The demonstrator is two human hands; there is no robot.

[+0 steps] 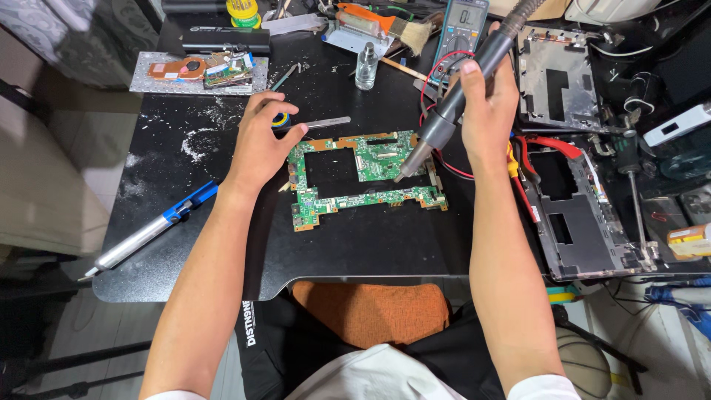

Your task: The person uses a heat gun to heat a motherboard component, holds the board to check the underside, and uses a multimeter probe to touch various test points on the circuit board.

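Heat is the chief hazard: the right hand (485, 104) is clamped around a hot-air wand (452, 111) whose nozzle points at the green circuit board (366, 178) lying mid-mat. Lingering could scorch the board; a slip could melt the red lead (444, 167) beside it. The left hand (259, 144) pinches tweezers (318, 123) at the board's upper-left corner, close to the airflow. A small yellow-labelled box (689, 241) sits at far right, and a yellow-topped round tin (242, 11) stands at the rear.
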